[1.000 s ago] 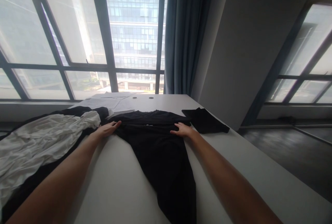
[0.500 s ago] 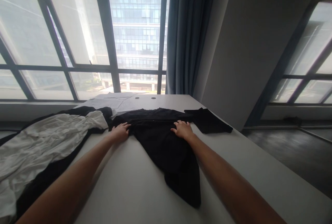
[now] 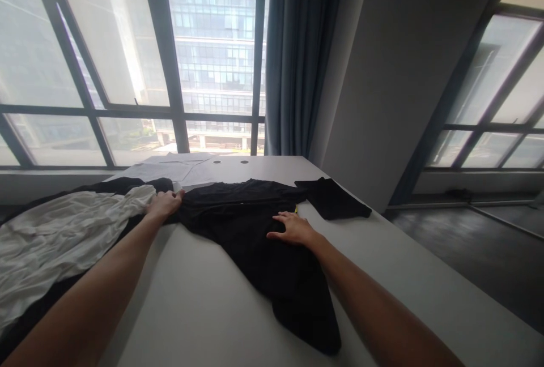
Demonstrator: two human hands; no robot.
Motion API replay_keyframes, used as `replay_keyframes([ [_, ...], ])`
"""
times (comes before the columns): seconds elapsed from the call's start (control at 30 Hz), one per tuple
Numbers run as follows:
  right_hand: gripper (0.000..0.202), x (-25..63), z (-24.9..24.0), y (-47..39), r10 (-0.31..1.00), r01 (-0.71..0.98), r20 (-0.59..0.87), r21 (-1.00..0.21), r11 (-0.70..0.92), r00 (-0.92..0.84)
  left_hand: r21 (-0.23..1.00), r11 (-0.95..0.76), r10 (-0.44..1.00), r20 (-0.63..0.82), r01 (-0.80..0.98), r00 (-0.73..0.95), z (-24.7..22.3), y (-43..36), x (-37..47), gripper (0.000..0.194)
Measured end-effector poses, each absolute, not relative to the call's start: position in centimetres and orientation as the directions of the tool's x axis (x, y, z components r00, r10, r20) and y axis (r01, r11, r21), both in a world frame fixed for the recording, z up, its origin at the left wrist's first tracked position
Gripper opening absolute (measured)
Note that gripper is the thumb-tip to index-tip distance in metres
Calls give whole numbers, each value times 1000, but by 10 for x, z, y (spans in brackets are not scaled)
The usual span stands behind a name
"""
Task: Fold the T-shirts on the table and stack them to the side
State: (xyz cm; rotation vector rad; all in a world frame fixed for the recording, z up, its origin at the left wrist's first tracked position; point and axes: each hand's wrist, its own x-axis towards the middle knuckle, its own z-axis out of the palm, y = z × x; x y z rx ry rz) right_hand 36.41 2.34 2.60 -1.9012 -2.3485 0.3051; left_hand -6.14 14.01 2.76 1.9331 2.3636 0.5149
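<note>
Fingers (image 3: 281, 218) of my right hand (image 3: 300, 230) lie loosely spread on the black garment (image 3: 255, 242), which stretches across the counter (image 3: 191, 299) at my 12 o'clock, one end trailing nearer me. Whether my left hand (image 3: 165, 204), at 11 by its left edge, pinches it, I cannot tell. I judge it light, soft and limp, best held by both side edges. Black cloth (image 3: 342, 203) lies at 1, rumpled white cloth (image 3: 72, 231) at 10. I see no container.
</note>
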Motion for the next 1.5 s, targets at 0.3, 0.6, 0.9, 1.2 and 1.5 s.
replay_keyframes([
  [0.3, 86, 362, 29, 20, 975, 955, 33, -198, 220, -218, 98, 327, 944, 0, 940, -329, 40, 163, -41, 46],
  [0.6, 83, 359, 13, 20, 960, 951, 166, -173, 255, -227, 1, 126, 932, 341, 992, -119, 79, 163, -15, 39],
  [0.9, 81, 356, 12, 17, 962, 954, 155, -166, 250, -225, 10, -57, 984, 172, 998, 54, 19, 117, 25, 58],
  [1.2, 81, 356, 12, 16, 964, 958, 129, -138, 250, -233, 164, -46, 996, -71, 985, 58, -5, 96, -4, 90],
  [1.5, 54, 347, 6, 22, 922, 939, 341, -215, 269, -186, 159, 10, 1000, -31, 987, -5, 5, 146, 4, 93],
])
